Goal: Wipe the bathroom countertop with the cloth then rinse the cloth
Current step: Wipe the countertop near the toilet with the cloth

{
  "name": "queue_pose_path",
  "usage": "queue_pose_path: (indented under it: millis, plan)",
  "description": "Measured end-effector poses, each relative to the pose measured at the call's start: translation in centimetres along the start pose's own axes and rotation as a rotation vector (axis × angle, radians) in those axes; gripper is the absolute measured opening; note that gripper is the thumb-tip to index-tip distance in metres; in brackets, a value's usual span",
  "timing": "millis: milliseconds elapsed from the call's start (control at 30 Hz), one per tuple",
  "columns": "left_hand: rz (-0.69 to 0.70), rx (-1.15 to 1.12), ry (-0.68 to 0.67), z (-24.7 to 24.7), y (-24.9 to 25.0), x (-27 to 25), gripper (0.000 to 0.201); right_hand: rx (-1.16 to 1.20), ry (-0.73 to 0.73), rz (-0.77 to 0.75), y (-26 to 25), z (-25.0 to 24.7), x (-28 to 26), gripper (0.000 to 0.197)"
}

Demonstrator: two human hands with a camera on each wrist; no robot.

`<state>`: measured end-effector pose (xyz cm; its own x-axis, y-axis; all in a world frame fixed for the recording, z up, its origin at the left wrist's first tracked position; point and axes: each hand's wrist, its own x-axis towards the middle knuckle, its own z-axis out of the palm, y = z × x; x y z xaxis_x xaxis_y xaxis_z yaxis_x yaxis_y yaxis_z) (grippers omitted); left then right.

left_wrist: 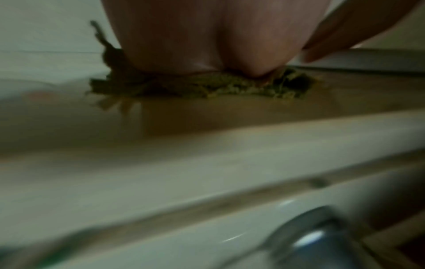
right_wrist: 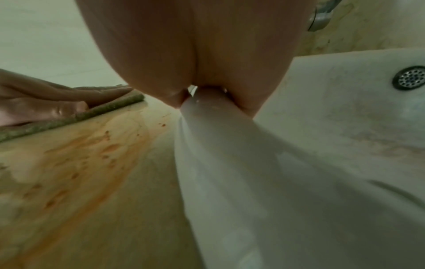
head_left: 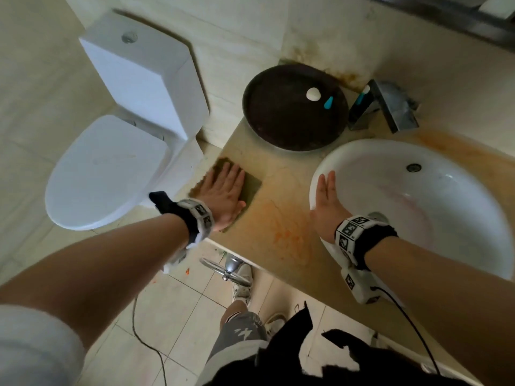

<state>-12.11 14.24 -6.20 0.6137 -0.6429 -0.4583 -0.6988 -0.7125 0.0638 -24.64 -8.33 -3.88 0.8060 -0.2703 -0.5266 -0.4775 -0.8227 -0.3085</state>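
Note:
A green cloth [head_left: 252, 186] lies flat on the beige countertop [head_left: 281, 174] near its left end. My left hand [head_left: 223, 190] presses on it with straight, spread fingers. In the left wrist view the palm [left_wrist: 207, 40] sits on the cloth [left_wrist: 230, 87]. My right hand [head_left: 326, 199] rests flat on the left rim of the white sink [head_left: 418, 207], fingers straight. The right wrist view shows the palm [right_wrist: 184, 45] on the sink rim [right_wrist: 218, 145], with the cloth [right_wrist: 92, 112] and left hand off to the left. Orange stains [head_left: 289, 235] mark the countertop between the hands.
A dark round basin [head_left: 281, 123] holding a white item [head_left: 313, 93] and a blue item [head_left: 328, 102] sits behind the cloth. A metal faucet [head_left: 390, 107] stands behind the sink. A white toilet [head_left: 117, 151] is left of the counter edge. Tiled floor lies below.

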Motion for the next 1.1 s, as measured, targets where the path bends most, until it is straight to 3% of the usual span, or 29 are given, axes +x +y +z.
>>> queue_pose_path:
  millis: [133,200,300,400,500,633,733,833,900,1100]
  plan:
    - [0.229,0.033,-0.055,0.8,9.5,-0.2,0.074,0.041,-0.033,0.125,-0.5,0.1,0.3,0.088]
    - [0.285,0.069,-0.079,1.4,11.7,-0.5,0.072,0.034,-0.017,0.126,-0.5,0.4,0.5,0.086]
    - [0.284,0.075,-0.039,1.2,9.0,-0.1,0.070,-0.005,-0.040,0.102,-0.1,0.3,0.5,0.086]
    - [0.110,0.006,0.002,-0.2,3.2,0.9,0.071,-0.077,0.000,0.014,0.1,0.5,0.5,0.081]
    - [-0.001,0.004,0.000,-0.9,0.3,1.8,0.071,-0.040,-0.015,0.101,-0.3,0.4,0.4,0.076]
    - [0.065,0.003,-0.019,-0.6,4.5,1.7,0.072,-0.024,0.019,-0.016,0.0,0.2,0.1,0.083]
    - [0.207,0.034,-0.062,0.7,9.7,0.3,0.075,0.025,-0.015,0.076,-0.3,-0.5,-0.2,0.080]
    - [0.295,0.061,-0.077,1.7,10.8,-0.9,0.072,0.036,0.003,0.092,-0.5,-0.7,-0.7,0.081]
    - [0.257,0.052,-0.027,1.4,8.3,-0.4,0.071,0.063,0.026,0.112,-0.4,-0.6,-0.9,0.081]
    - [-0.081,-0.112,0.030,-1.5,-1.5,3.3,0.071,0.107,-0.005,0.183,-0.7,-0.7,-0.6,0.082]
